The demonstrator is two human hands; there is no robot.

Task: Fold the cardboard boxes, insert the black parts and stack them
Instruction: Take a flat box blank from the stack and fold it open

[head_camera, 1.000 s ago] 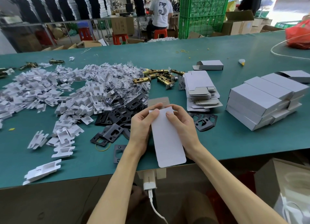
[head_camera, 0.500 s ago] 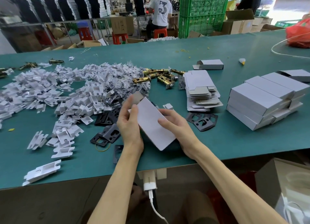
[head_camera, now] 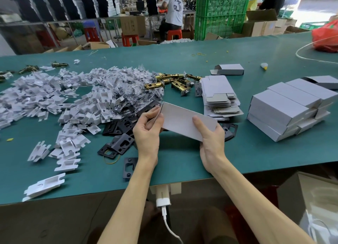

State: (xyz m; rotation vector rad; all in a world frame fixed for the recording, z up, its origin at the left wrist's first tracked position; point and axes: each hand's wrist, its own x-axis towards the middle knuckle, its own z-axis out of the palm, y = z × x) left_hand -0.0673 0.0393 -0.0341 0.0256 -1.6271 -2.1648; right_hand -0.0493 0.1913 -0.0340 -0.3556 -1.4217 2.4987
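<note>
A white cardboard box (head_camera: pixel 180 118) is held above the green table (head_camera: pixel 182 163), lying nearly crosswise. My left hand (head_camera: pixel 149 128) pinches a flap at its left end. My right hand (head_camera: pixel 210 134) grips its right end, thumb on top. Black metal plates (head_camera: pixel 120 143) lie scattered on the table just left of and under my hands. A pile of flat unfolded boxes (head_camera: pixel 218 95) sits behind the held box. Folded white boxes (head_camera: pixel 285 106) are stacked at the right.
A big heap of white plastic inserts (head_camera: pixel 60 101) covers the left half. Brass latches (head_camera: pixel 170 81) lie behind the hands. One half-open box (head_camera: pixel 228 69) sits further back. A red bag (head_camera: pixel 325 37) is at the far right. People sit at benches beyond the table.
The box has turned from pointing lengthwise towards me to lying nearly crosswise. My left hand moved to its left end flap and my right hand to its right end.
</note>
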